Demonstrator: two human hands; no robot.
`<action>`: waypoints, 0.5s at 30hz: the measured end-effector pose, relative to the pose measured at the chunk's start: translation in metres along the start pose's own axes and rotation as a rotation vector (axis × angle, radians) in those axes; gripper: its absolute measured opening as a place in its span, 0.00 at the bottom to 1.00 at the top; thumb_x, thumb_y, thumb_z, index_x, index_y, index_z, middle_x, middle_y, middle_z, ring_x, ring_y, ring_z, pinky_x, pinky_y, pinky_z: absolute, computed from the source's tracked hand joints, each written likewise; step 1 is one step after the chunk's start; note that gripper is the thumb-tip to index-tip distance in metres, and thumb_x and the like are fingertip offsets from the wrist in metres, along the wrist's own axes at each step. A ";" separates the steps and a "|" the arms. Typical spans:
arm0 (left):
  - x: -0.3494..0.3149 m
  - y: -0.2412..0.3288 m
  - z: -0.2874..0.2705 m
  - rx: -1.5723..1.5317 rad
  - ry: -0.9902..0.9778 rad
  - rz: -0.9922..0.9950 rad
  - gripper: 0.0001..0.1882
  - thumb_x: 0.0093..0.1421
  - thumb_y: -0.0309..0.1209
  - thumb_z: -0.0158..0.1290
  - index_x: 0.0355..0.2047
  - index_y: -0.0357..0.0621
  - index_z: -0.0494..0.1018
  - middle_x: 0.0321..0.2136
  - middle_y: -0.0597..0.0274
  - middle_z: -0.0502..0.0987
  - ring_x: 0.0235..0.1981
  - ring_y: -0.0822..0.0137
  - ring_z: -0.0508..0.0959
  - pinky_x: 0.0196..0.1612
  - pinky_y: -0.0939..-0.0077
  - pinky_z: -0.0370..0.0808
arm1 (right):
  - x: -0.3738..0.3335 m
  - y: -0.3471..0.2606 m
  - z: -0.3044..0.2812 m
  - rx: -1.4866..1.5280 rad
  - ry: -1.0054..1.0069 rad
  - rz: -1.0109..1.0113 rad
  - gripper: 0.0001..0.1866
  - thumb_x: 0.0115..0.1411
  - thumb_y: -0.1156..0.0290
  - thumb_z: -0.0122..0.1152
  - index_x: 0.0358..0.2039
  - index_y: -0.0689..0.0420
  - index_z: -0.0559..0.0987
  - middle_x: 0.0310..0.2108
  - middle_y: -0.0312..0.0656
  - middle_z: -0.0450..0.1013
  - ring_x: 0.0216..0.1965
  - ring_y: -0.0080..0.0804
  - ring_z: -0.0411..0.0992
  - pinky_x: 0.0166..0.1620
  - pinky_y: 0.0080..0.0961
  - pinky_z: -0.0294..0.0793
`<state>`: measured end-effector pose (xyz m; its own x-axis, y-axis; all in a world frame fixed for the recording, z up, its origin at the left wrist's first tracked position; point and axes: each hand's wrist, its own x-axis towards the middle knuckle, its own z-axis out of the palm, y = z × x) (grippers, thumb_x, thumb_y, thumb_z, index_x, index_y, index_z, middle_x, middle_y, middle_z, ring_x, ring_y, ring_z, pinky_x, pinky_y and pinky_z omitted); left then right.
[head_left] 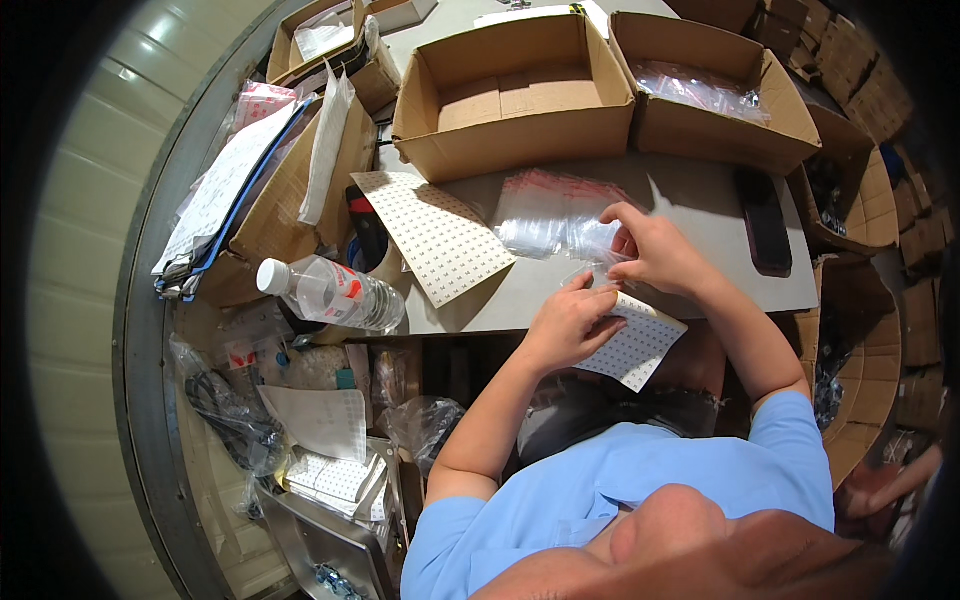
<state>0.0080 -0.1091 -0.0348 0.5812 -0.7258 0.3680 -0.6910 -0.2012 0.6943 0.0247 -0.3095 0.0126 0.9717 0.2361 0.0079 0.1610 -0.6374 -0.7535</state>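
Observation:
My left hand (pixel 572 325) grips a white sticker sheet (pixel 642 348) printed with rows of small dark marks; the sheet hangs over the table's front edge, above my lap. Just right of it, my right hand (pixel 655 248) has its fingers curled toward the thumb; whatever lies between the fingertips is too small to make out. Clear zip bags (pixel 548 215) with red top strips are spread in an overlapping pile beyond both hands, the right fingers over their near right end. Left of the pile lies a larger cream sticker sheet (pixel 440 240), its near corner at the table edge.
Behind the bags stand an open cardboard box (pixel 515 135) and another box (pixel 715 135) holding clear bags. A dark phone (pixel 765 220) lies at right. A water bottle (pixel 335 293) rests at left, near a clipboard (pixel 235 190). Below is a metal tray (pixel 320 540).

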 end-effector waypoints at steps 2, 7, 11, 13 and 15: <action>-0.001 -0.001 0.000 0.006 0.001 -0.010 0.09 0.54 0.29 0.59 0.29 0.39 0.70 0.24 0.54 0.77 0.24 0.52 0.75 0.62 0.51 0.62 | 0.002 0.000 0.002 -0.051 0.010 0.018 0.19 0.50 0.78 0.61 0.44 0.57 0.71 0.28 0.46 0.76 0.31 0.36 0.76 0.37 0.30 0.73; -0.004 0.003 -0.006 -0.096 0.074 -0.039 0.09 0.54 0.27 0.59 0.32 0.37 0.71 0.31 0.49 0.78 0.30 0.53 0.78 0.59 0.56 0.66 | 0.016 0.009 -0.031 0.191 0.014 -0.017 0.16 0.52 0.81 0.58 0.43 0.60 0.70 0.30 0.44 0.76 0.33 0.28 0.76 0.37 0.25 0.74; -0.015 -0.004 -0.001 -0.316 0.095 -0.283 0.10 0.54 0.26 0.58 0.35 0.36 0.72 0.31 0.50 0.79 0.33 0.60 0.81 0.46 0.68 0.75 | 0.049 0.021 -0.094 0.367 0.391 -0.166 0.13 0.58 0.80 0.55 0.44 0.60 0.70 0.38 0.40 0.74 0.38 0.24 0.75 0.38 0.22 0.75; -0.008 0.008 -0.003 -0.484 0.209 -0.272 0.11 0.55 0.24 0.58 0.38 0.34 0.73 0.32 0.52 0.80 0.34 0.67 0.81 0.37 0.76 0.76 | 0.077 0.051 -0.140 0.228 0.675 -0.199 0.13 0.57 0.79 0.56 0.44 0.60 0.71 0.39 0.43 0.75 0.39 0.28 0.76 0.41 0.25 0.75; -0.005 0.005 -0.001 -0.474 0.246 -0.260 0.11 0.56 0.24 0.57 0.39 0.33 0.72 0.32 0.52 0.80 0.34 0.68 0.80 0.37 0.75 0.76 | 0.094 0.071 -0.176 -0.234 0.832 -0.015 0.13 0.58 0.76 0.57 0.44 0.59 0.73 0.42 0.46 0.75 0.41 0.37 0.76 0.44 0.29 0.74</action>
<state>0.0023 -0.1061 -0.0326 0.8277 -0.5063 0.2420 -0.2782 0.0044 0.9605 0.1581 -0.4618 0.0753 0.7653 -0.3101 0.5640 0.1173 -0.7945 -0.5959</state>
